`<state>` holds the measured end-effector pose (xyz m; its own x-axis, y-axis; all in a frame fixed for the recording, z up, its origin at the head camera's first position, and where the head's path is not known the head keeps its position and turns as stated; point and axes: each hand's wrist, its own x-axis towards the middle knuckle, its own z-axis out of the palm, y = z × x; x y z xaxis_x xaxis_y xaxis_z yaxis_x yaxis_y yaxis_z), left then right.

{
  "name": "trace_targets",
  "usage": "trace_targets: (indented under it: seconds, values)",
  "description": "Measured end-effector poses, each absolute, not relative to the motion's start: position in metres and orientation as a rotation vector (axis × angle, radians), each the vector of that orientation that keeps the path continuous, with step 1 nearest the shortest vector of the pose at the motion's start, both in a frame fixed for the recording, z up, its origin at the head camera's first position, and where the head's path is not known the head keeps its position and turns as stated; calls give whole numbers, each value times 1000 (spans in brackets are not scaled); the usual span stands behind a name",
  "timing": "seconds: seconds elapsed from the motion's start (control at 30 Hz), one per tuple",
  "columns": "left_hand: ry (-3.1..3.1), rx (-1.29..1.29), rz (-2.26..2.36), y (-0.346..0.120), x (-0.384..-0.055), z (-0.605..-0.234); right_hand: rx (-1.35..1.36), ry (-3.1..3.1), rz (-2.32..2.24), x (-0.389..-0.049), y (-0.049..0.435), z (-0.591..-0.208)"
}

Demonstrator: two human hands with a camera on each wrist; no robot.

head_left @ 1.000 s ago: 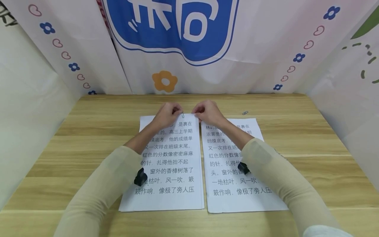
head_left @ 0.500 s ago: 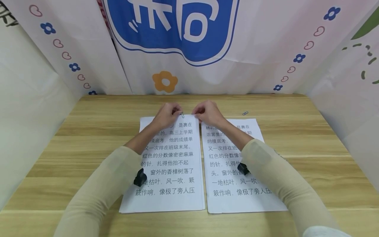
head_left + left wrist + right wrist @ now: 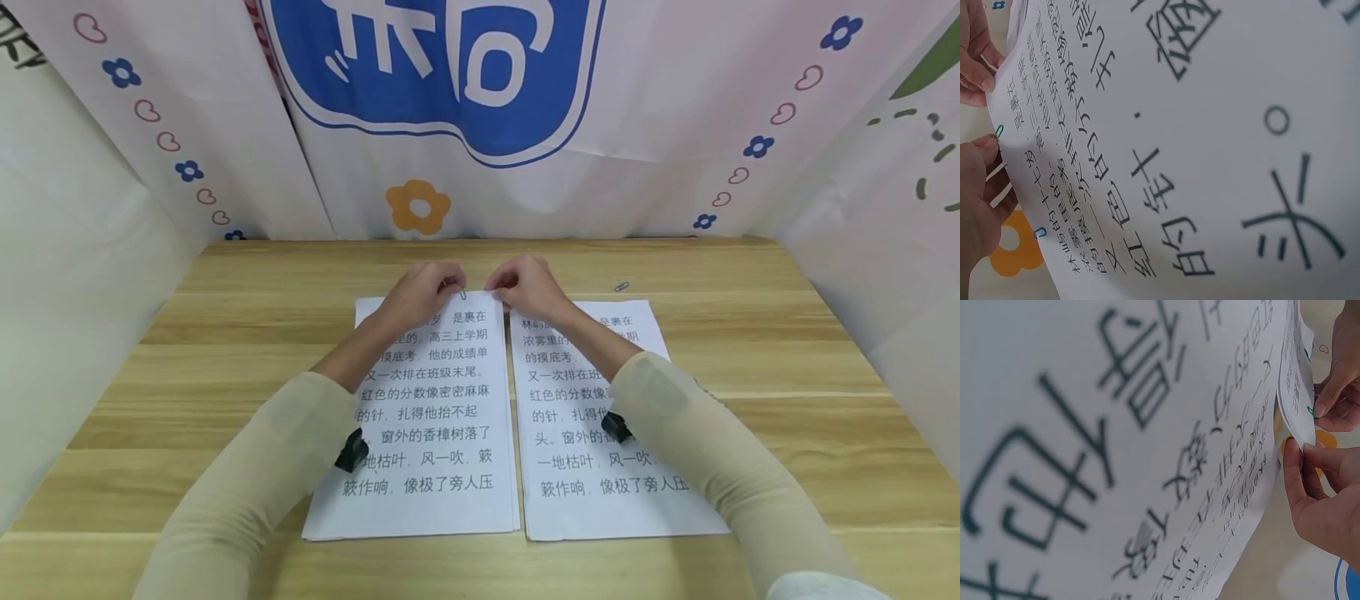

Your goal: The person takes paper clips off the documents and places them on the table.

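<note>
Two stacks of printed paper lie side by side. At the top edge of the left stack [image 3: 435, 417], my left hand [image 3: 423, 292] pinches a small green paper clip [image 3: 999, 131] that sits over the edge. Another green paper clip [image 3: 1039, 232] is on the same edge further left, hidden behind the hand in the head view. My right hand [image 3: 527, 285] pinches the left stack's top right corner between thumb and fingertips, as the right wrist view shows. Its wrist and forearm pass over the right stack [image 3: 600, 508].
A loose paper clip [image 3: 621, 286] lies on the wooden table [image 3: 787, 350] beyond the right stack. Some small items [image 3: 708, 392] show partly from behind the right sleeve. A printed white cloth [image 3: 645, 125] stands as a wall behind the table.
The left hand's fingers have shifted very slightly at the paper clip, and the left stack's top edge sits a touch lower in view. The right hand keeps its grip on the corner.
</note>
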<state>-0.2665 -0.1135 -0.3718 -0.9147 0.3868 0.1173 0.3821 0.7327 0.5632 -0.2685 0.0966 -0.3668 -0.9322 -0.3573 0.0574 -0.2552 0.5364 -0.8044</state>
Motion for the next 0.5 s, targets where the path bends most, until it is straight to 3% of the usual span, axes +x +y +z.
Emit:
trace_targets:
  seconds: [0.5]
  values:
    - [2931, 659, 962, -112, -269, -373, -510, 2649, -1353, -269, 96, -368]
